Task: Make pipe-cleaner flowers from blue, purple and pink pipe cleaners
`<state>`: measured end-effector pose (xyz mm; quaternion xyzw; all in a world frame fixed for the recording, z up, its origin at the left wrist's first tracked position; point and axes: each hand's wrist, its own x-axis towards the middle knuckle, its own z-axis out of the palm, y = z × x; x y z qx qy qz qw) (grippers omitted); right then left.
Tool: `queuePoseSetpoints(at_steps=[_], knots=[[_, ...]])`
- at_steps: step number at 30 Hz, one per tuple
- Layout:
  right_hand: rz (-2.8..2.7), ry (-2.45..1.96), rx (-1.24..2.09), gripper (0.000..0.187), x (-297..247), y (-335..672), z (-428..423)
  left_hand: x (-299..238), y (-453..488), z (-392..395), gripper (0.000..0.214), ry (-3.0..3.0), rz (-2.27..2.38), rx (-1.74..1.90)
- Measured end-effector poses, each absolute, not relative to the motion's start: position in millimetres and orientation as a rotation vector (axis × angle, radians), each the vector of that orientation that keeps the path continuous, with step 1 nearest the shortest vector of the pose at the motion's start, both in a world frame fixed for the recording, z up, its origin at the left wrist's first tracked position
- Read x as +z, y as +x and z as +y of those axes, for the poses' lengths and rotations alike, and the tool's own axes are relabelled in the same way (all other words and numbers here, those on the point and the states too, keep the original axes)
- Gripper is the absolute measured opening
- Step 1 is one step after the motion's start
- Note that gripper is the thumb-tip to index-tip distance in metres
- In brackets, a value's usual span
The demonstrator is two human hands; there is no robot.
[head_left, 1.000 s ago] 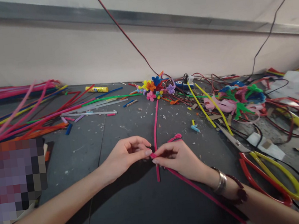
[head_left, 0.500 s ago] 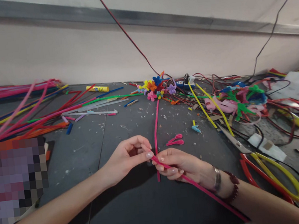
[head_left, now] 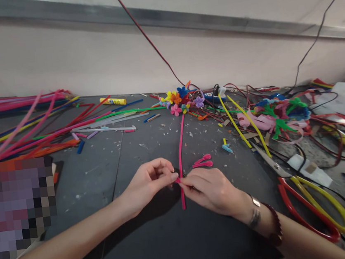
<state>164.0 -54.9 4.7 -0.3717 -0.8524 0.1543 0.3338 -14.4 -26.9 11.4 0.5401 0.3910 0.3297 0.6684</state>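
Observation:
My left hand (head_left: 149, 182) pinches a pink pipe cleaner (head_left: 178, 180) between thumb and fingertips. Only a short piece of it shows; the rest is hidden. From the other side, my right hand (head_left: 212, 187), turned back upward, is closed on the same pipe cleaner, its fingertips meeting the left ones. Beneath the fingertips a separate straight pink pipe cleaner (head_left: 180, 143) lies on the dark table, running away from me. Just beyond my right hand are two small pink loops with twisted stems (head_left: 204, 164).
Scissors (head_left: 290, 182) with red and yellow handles lie at right. Several pipe-cleaner flowers (head_left: 177, 100) sit at the back middle, near a yellow glue stick (head_left: 112, 101). Loose coloured pipe cleaners (head_left: 34, 120) spread at left. Cables (head_left: 331, 157) and scraps crowd the right.
My right hand has rolled over from palm-side up to back up. The pipe cleaner's long tail that ran under my right wrist no longer shows. My left hand keeps its pinch.

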Motion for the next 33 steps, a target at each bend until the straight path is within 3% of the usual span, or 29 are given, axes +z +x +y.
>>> queuePoseSetpoints(at_steps=[3,10,13,17,25,28,33], knots=[[-2.269,-0.967,0.308,0.018,0.5,167.4,-53.8,8.6,-15.5,-25.3,0.01,1.207,0.887,0.738],[-1.575,-1.217,1.465,0.02,8.0,166.5,-49.1,13.7,-22.2,-21.7,0.017,1.632,0.866,0.743],[-1.444,-1.193,1.668,0.024,10.1,166.2,-48.4,15.3,-23.2,-20.7,0.012,1.863,0.906,0.749],[-1.646,-1.266,1.412,0.02,10.6,166.0,-49.8,15.0,-22.5,-21.0,0.013,1.844,0.965,0.691],[-2.511,-0.904,0.112,0.023,8.2,177.4,-50.8,13.9,-18.6,-22.3,0.018,1.444,0.948,0.569],[-2.389,-0.947,0.25,0.021,5.1,176.4,-49.8,10.8,-18.3,-20.2,0.016,1.319,0.942,0.608],[-1.751,-1.173,0.991,0.013,7.2,166.8,-47.4,9.6,-18.0,-20.1,0.01,1.193,0.917,0.704]])
